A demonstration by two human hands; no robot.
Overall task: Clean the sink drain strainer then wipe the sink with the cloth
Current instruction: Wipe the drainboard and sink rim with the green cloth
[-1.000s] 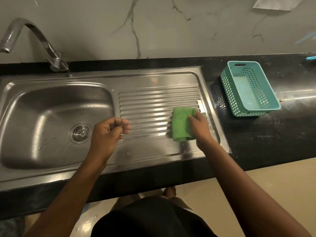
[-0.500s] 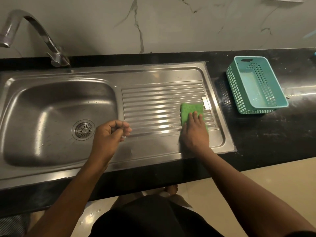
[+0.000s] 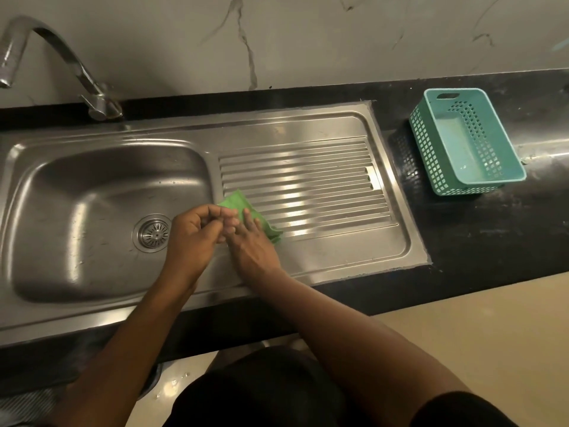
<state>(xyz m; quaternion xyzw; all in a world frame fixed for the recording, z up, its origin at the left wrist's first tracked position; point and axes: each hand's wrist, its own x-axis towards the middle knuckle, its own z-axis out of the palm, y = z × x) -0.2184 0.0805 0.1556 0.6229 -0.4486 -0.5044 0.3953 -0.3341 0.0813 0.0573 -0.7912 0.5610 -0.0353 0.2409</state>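
Sink [image 3: 77,229]: the steel basin lies left of both hands and its ribbed drainboard [image 3: 308,186] to their right. The hands meet at the ridge btwn the two.

Teal basket [image 3: 452,143] sits well off to the right of R hand on the dark counter, not involved.

R hand [image 3: 252,241]: fingers straight and flat, pressing down on the cloth.

L hand [image 3: 192,235]: fingers curled, tips at or v. near R hand's fingers. Can't tell if they pinch a cloth edge or hold nothing.

Cloth [image 3: 237,201]: green, folded, mostly under R hand's fingers. Long axis runs diag from far-left corner to near-right corner, w/ the far-left corner just beside the basin edge.

Strainer [image 3: 154,233]: seated in the drain just left of L hand, so L hand is the nearer one. R hand would have to cross over.

Judgement: the next stroke prob goes left, over the ridge and down into the basin. The cloth's far corner points that way, so R hand can push along the cloth's own axis w/o re-gripping.
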